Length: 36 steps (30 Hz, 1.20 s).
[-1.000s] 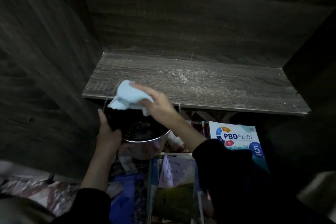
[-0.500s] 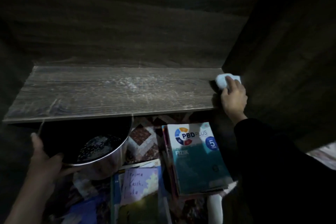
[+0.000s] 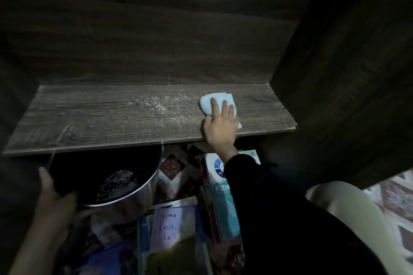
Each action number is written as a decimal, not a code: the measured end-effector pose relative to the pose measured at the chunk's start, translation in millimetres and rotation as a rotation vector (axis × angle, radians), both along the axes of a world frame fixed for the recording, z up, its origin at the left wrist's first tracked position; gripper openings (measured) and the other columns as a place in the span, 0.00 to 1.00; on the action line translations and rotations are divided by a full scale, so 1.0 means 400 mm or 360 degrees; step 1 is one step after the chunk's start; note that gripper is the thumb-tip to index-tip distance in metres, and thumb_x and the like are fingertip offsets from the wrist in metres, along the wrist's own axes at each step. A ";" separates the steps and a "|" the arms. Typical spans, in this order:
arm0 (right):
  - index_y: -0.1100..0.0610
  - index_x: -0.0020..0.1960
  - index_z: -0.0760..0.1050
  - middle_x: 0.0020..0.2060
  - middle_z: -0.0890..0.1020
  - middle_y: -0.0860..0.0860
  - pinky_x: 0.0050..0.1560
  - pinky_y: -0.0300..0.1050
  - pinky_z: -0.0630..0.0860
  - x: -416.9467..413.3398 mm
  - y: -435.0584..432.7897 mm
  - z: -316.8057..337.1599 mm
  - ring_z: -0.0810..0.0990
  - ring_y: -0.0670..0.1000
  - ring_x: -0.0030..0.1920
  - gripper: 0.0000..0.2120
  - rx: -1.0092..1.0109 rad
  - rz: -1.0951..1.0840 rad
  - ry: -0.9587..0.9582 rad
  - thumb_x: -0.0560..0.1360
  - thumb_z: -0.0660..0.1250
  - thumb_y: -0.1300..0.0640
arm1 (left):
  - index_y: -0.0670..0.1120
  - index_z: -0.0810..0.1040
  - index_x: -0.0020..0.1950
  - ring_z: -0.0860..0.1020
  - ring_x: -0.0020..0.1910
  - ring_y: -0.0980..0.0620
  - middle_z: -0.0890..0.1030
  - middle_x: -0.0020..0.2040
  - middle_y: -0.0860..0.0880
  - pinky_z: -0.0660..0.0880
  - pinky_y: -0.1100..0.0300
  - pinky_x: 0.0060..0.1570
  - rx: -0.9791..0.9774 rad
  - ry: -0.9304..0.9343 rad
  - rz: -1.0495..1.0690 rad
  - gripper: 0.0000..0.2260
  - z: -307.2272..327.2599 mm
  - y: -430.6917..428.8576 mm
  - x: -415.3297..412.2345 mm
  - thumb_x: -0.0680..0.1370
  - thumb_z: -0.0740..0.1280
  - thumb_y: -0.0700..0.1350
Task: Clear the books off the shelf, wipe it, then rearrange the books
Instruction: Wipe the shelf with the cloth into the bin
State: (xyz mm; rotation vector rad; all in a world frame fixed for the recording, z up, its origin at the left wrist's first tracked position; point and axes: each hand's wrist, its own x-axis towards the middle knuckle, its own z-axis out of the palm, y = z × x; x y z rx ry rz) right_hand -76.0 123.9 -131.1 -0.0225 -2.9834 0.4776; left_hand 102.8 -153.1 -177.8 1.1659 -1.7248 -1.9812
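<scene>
The dark wooden shelf (image 3: 107, 118) carries no books and shows pale dusty streaks near its middle. My right hand (image 3: 221, 125) presses a white cloth (image 3: 212, 101) flat on the right part of the shelf with straight fingers. Below the shelf's front edge, my left hand (image 3: 52, 198) grips the rim of a metal bowl (image 3: 125, 187) with water in it. On the floor under the shelf lie a teal physics book (image 3: 223, 203), partly hidden by my right sleeve, and a book with a handwritten pink note (image 3: 169, 230).
The dark back wall and the right side panel (image 3: 335, 73) close in the shelf. A patterned mat (image 3: 174, 176) covers the floor under the books. A pale cushion-like shape (image 3: 348, 212) sits at the lower right.
My right hand carried the cloth from over the bowl to the shelf's far right end, then slid it left along the board. The bowl stays in my left hand.
</scene>
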 end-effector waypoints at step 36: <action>0.47 0.64 0.74 0.64 0.75 0.47 0.49 0.33 0.73 0.043 -0.243 0.065 0.76 0.45 0.54 0.26 -0.1428 0.1106 -0.0293 0.74 0.62 0.71 | 0.86 0.46 0.58 0.73 0.65 0.38 0.64 0.70 0.56 0.73 0.35 0.57 -0.0225 -0.0171 -0.0206 0.43 -0.021 -0.035 0.013 0.68 0.62 0.39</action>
